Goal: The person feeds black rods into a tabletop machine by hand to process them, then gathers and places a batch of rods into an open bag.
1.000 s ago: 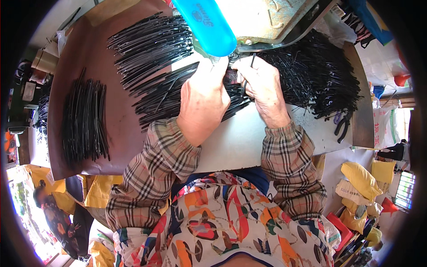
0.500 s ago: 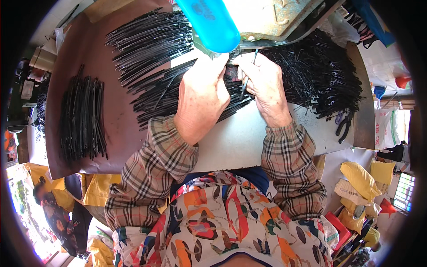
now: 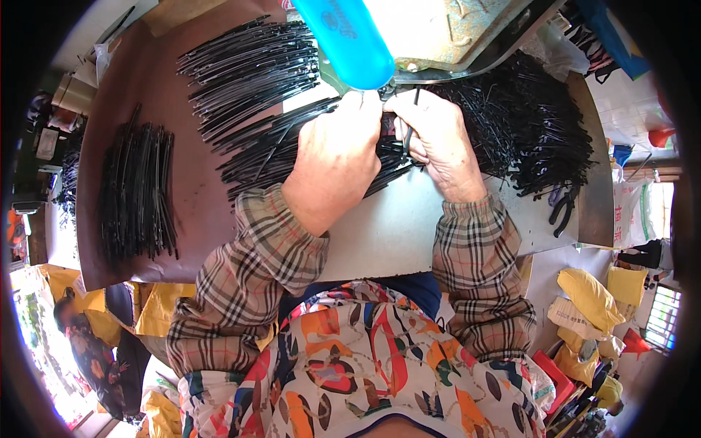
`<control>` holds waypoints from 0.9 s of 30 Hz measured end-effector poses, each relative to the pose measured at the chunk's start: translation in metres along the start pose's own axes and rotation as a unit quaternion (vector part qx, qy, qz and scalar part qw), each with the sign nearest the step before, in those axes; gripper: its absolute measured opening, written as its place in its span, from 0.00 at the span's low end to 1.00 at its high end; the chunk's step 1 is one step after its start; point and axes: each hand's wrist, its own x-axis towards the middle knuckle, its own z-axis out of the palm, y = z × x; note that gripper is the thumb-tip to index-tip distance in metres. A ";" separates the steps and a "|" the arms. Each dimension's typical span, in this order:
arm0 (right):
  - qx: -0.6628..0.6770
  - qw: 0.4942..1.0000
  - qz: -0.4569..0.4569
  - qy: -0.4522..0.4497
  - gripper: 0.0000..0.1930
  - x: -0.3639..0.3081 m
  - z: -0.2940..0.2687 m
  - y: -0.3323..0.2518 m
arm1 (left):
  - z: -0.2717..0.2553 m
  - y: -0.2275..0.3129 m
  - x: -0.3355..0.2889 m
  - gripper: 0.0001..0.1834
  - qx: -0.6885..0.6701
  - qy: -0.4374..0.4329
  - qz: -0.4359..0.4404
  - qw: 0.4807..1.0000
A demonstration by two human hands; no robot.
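My left hand (image 3: 337, 157) lies over a spread of thin black rods (image 3: 274, 150), its fingers closed around some near the base of a machine with a blue handle (image 3: 349, 36). My right hand (image 3: 437, 139) pinches one thin black rod (image 3: 410, 120) upright, close beside the left fingertips. Both forearms wear plaid sleeves. What lies under the left palm is hidden.
A tangled heap of black rods (image 3: 533, 128) lies at the right on the grey table (image 3: 398, 233). Neat bundles of black rods (image 3: 139, 193) sit at the left on a brown board (image 3: 197, 219), more (image 3: 248, 66) at the top. Black pliers (image 3: 564, 208) lie near the right edge. Yellow bags (image 3: 595, 299) sit below.
Both hands have shifted slightly toward the machine base; the right hand's rod now stands more upright. The piles have not moved.
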 end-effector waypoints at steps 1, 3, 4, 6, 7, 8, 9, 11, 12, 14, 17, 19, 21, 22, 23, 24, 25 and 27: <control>-0.002 1.000 -0.001 0.002 0.08 0.000 0.001 0.000 | 0.000 0.000 0.001 0.24 -0.002 -0.002 -0.004 1.000; -0.007 1.000 0.003 0.007 0.08 0.000 0.002 0.003 | 0.000 -0.001 0.000 0.24 -0.001 -0.006 -0.009 1.000; -0.006 1.000 0.003 0.007 0.08 0.000 0.001 0.003 | 0.002 -0.002 0.000 0.24 0.003 0.001 0.000 1.000; 0.001 1.000 0.003 0.001 0.08 0.000 0.000 0.000 | 0.002 -0.001 0.000 0.23 0.007 0.009 0.012 1.000; 0.001 1.000 0.001 0.001 0.08 0.000 -0.001 -0.002 | 0.002 0.001 0.001 0.24 -0.005 0.014 0.010 1.000; 0.006 1.000 0.009 0.000 0.08 0.000 -0.002 -0.001 | 0.004 0.002 0.002 0.24 -0.017 0.018 0.010 1.000; 0.010 1.000 0.017 -0.002 0.08 0.001 -0.002 -0.001 | 0.003 0.002 0.003 0.24 -0.015 0.020 0.012 1.000; 0.013 1.000 0.026 0.006 0.08 0.001 0.001 -0.001 | 0.001 0.003 0.004 0.25 -0.002 -0.013 -0.005 1.000; 0.016 0.999 0.037 0.014 0.09 0.001 0.002 -0.001 | 0.000 0.002 0.003 0.27 -0.001 -0.020 -0.002 1.000; 0.005 1.000 0.023 0.008 0.09 0.002 0.003 0.002 | -0.004 -0.001 0.000 0.25 -0.011 0.001 0.016 1.000; 0.023 1.000 0.002 -0.021 0.08 -0.002 0.001 -0.002 | -0.001 -0.007 -0.004 0.22 -0.112 0.032 0.016 0.993; 0.070 0.997 0.012 0.035 0.07 -0.004 -0.004 0.004 | -0.006 -0.009 -0.011 0.16 -0.240 -0.006 -0.063 0.969; 0.080 0.992 0.003 0.097 0.06 -0.005 -0.012 0.005 | -0.016 -0.007 -0.016 0.17 -0.403 -0.138 -0.277 0.861; 0.081 0.992 0.009 0.101 0.06 -0.002 -0.014 0.007 | -0.016 -0.009 -0.017 0.15 -0.461 -0.141 -0.304 0.822; 0.081 0.991 0.016 0.107 0.06 0.001 -0.015 0.007 | -0.018 -0.010 -0.015 0.15 -0.461 -0.139 -0.304 0.822; 0.095 0.991 0.018 0.089 0.07 0.001 -0.014 0.009 | -0.019 -0.012 -0.013 0.14 -0.473 -0.127 -0.328 0.807; 0.108 0.991 0.020 0.073 0.08 0.001 -0.013 0.011 | -0.020 -0.015 -0.011 0.13 -0.486 -0.117 -0.352 0.791; 0.136 0.989 0.011 0.057 0.08 0.000 -0.009 0.012 | -0.021 -0.027 -0.009 0.06 -0.512 -0.094 -0.351 0.778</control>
